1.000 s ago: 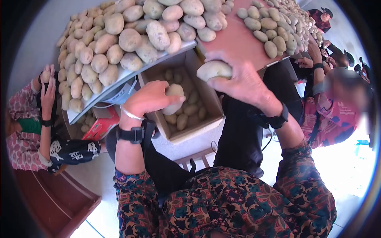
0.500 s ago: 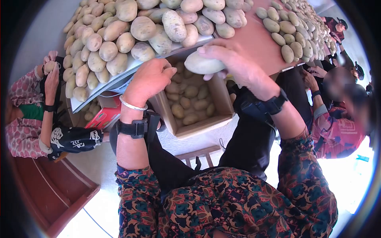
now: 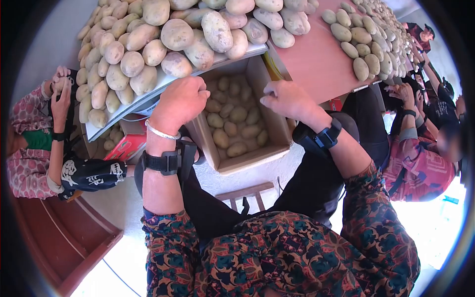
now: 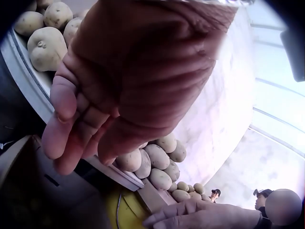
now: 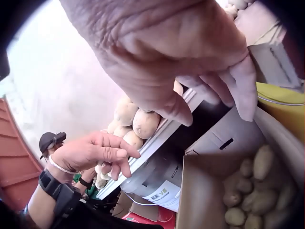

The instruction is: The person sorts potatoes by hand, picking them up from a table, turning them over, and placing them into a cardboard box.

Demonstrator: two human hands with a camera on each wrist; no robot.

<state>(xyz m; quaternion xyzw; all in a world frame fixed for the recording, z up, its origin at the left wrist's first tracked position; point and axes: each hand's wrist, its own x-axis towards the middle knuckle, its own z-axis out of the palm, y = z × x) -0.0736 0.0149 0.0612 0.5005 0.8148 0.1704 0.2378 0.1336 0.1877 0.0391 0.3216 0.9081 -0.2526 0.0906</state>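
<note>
Both hands are over an open cardboard box that holds several potatoes. My left hand hangs above the box's left side, by the table edge. In the left wrist view that hand holds nothing and its fingers are loosely bent. Over the box's right rim is my right hand. Its fingers point down, relaxed and without a potato, as the right hand appears in the right wrist view. A large heap of potatoes lies on the tabletop just beyond the left hand.
A second potato pile lies at the right on the reddish tabletop. Below the table edge stand a red carton and a pale bucket. A yellow container is beyond the box. People sit on both sides.
One second ago each hand held a potato. The left had let go by half a second ago; the right has since released its potato and moved slightly down. The view shifted.
</note>
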